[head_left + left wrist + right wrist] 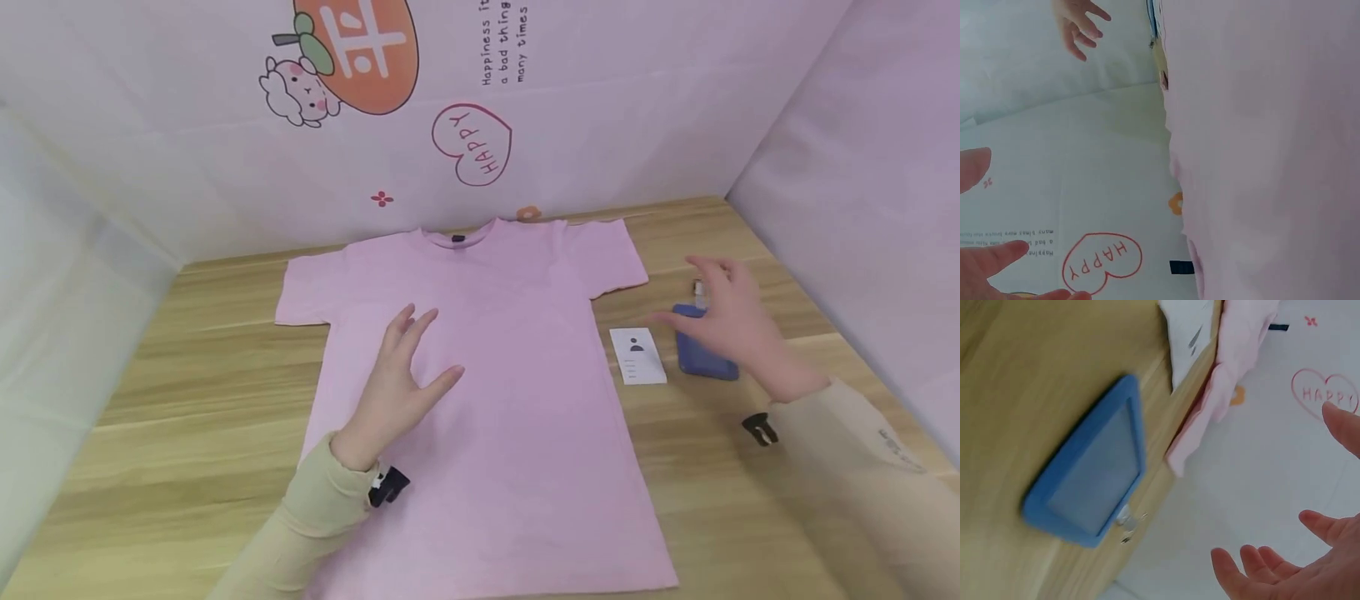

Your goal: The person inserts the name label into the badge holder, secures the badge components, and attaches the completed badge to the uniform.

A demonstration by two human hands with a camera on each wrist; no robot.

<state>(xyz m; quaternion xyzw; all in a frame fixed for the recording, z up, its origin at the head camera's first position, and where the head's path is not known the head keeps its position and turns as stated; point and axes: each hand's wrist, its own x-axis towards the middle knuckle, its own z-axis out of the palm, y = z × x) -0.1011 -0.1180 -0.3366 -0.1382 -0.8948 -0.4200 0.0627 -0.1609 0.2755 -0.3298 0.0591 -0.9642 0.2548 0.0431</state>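
Observation:
A pink short-sleeved T-shirt (495,417) lies spread flat on the wooden table, its collar toward the back wall. Above its left-middle part hovers my left hand (397,387), fingers apart and holding nothing. My right hand (731,317) is over the right side of the table, fingers spread and empty. Below it lies a blue badge holder (1094,469) with a clear window and a metal clip (1127,520) at one end; the hand partly covers it in the head view. Between the holder and the shirt is a white card (637,357) printed with a dark person icon and short lines.
A white cloth backdrop with a red heart print (472,144) rises behind the table (187,400). More pale cloth hangs on the left (60,292) and right (862,192). Both forearms wear beige sleeves with black wrist straps.

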